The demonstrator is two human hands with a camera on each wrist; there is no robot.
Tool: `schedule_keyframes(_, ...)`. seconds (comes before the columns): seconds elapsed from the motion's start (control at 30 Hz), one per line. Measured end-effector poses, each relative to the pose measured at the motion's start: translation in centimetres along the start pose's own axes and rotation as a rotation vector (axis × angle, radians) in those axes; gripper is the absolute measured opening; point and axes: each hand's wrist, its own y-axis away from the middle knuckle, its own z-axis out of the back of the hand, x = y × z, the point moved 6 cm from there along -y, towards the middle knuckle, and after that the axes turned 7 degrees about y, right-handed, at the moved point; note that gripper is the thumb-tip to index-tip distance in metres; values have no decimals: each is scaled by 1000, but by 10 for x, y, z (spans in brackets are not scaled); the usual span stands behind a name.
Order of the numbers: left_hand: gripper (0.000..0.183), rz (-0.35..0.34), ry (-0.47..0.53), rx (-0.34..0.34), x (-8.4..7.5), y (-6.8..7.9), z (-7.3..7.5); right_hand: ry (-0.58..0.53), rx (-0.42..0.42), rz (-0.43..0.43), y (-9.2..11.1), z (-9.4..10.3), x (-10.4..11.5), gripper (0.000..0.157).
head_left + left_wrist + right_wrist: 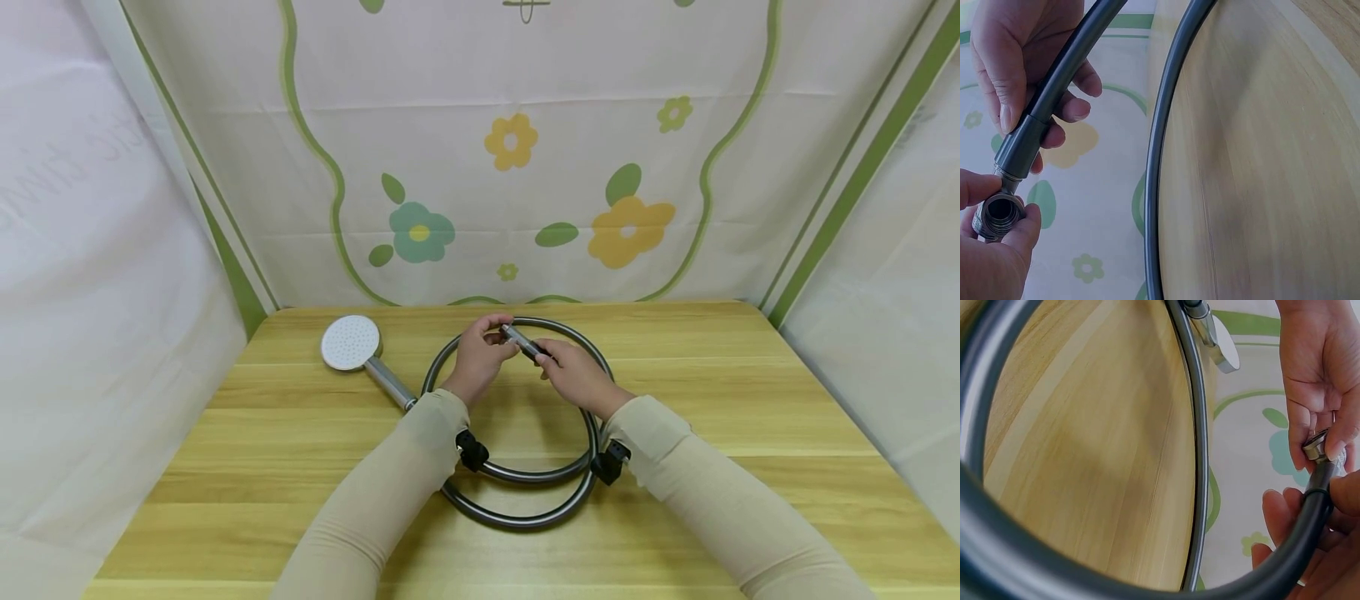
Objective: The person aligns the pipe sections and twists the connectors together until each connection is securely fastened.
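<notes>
A dark grey shower hose [525, 524] lies coiled in loops, one end raised over the table. My left hand [480, 357] pinches the metal connector nut [984, 226] at that end between thumb and fingers. The nut's threaded opening shows in the left wrist view. Just behind it, my right hand [573, 372] grips the hose's dark end sleeve [1021, 147]. In the right wrist view, both the left hand [1325, 369] and the right hand [1329, 562] meet around this end. A shower head [350, 342] with a white face and grey handle joins the hose's other end at left.
Everything rests on a wooden table [750, 500]. White fabric with printed flowers [417, 232] stands behind it, and white panels rise on both sides. A small black device [472, 451] is strapped to the left wrist, another [611, 462] to the right.
</notes>
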Motion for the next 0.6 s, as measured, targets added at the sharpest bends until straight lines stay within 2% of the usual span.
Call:
schedule_keyframes(0.23, 39, 0, 2, -3, 1, 0, 0, 0, 21, -12, -1, 0, -1, 36)
schedule_keyframes(0.6, 39, 2, -4, -1, 0, 0, 0, -67, 61, -50, -3, 0, -5, 37)
